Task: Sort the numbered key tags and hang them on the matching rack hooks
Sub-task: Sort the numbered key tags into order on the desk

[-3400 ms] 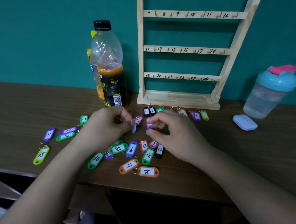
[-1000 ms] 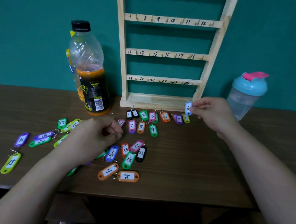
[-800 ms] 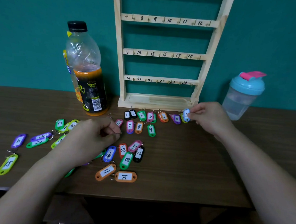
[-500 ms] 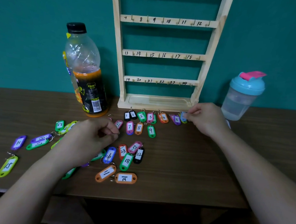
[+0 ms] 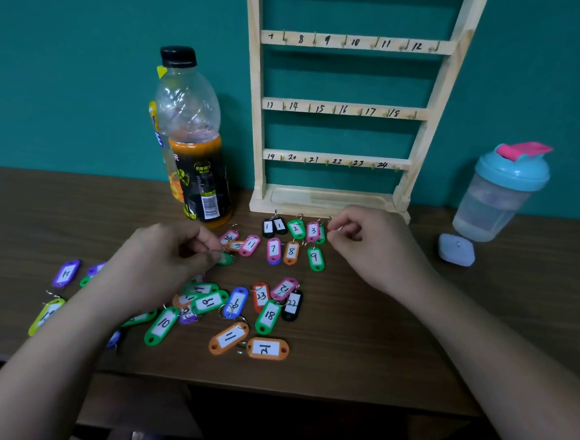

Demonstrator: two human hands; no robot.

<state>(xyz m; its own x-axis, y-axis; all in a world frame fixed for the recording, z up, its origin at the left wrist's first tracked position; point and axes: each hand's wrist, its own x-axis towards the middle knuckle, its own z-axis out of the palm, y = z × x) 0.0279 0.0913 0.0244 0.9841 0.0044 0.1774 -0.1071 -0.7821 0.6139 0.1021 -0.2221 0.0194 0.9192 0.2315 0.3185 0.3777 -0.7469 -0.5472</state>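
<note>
Risk: left hand (image 5: 165, 259), pinching green tag (image 5: 226, 258), could nudge pink 11 tag (image 5: 249, 245) nr it; right hand (image 5: 365, 247), fingers curled on smth unclear, may scatter sorted row (image 5: 296, 229).

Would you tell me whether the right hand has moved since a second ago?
Yes. The right hand has shifted left along the rack, from its right post to beside the pink tag 3.

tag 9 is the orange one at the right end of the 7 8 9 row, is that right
Not quite. In the head view tag 9 is green, not orange; the orange one is tag 8 beside it. It does lie at the right end of that row.
</note>
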